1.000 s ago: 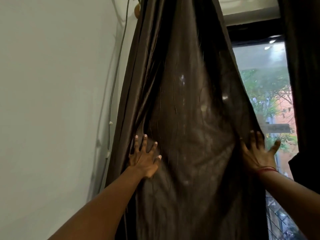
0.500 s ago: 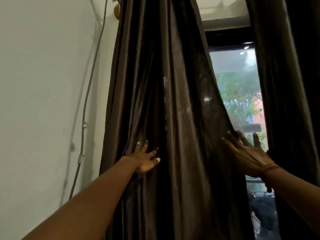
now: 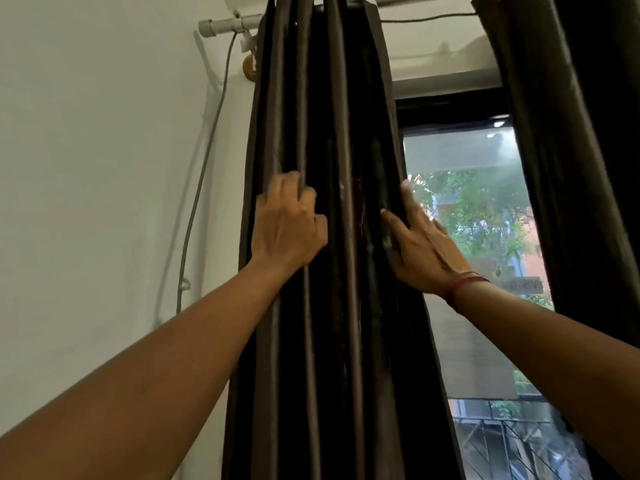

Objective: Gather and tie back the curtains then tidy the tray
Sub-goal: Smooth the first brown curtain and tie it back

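We now have the curtain (image 3: 341, 116), spread wide a second ago, bunched into a narrow bundle just left of the window (image 3: 467, 161), our left hand (image 3: 287, 226) gripping its folds and our right hand (image 3: 424, 247) pressing flat against it, seemingly ready for tying.

The curtain (image 3: 332, 306) hangs from the rod (image 3: 225, 26) between my hands: my left hand (image 3: 287, 226) grips its left folds and my right hand (image 3: 422, 251) lies flat against its right edge. Left of it are the wall (image 3: 104, 168) and a cable (image 3: 204, 168). The window (image 3: 467, 237) is behind on the right, with a second curtain (image 3: 571, 168) beyond it.
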